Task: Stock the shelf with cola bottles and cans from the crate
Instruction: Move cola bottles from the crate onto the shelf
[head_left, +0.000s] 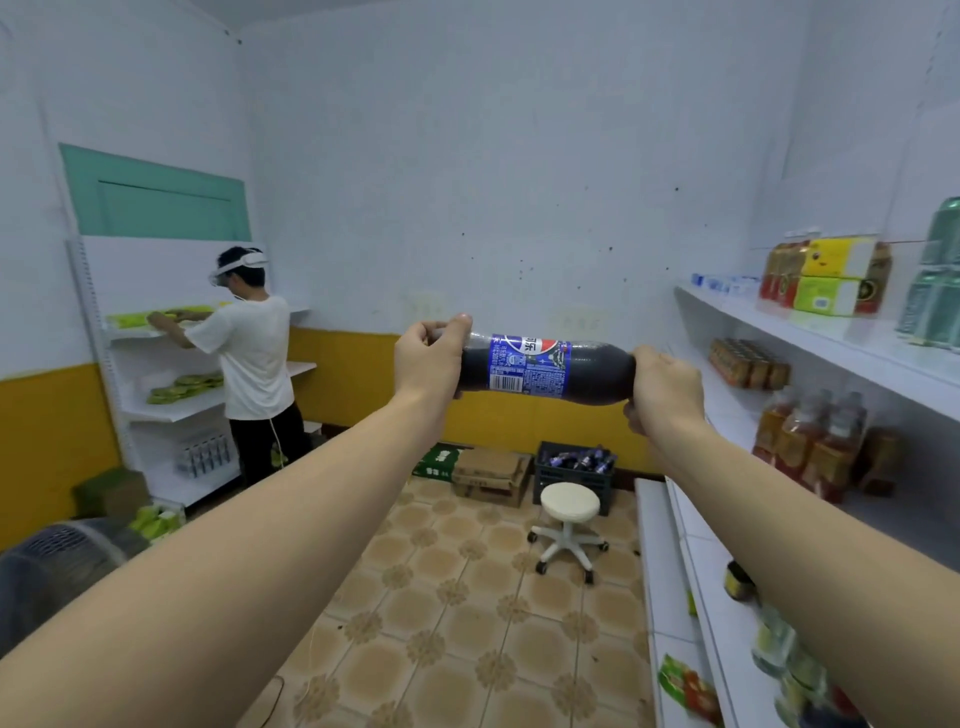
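Head view: both arms are reaching out mid-room, carrying a cola bottle (545, 370) sideways in the air, well above the tiled floor. The left hand (428, 358) is pinching the cap end, its grip curled tight around the neck; the right hand (667, 395) is wrapping its grip round the base. The crate (574, 475) is sitting against the far wall, with more bottles showing inside. By my reading, this is the carry step: next comes turning right, standing the bottle upright, and setting it on the shelf (831, 340) near its front edge.
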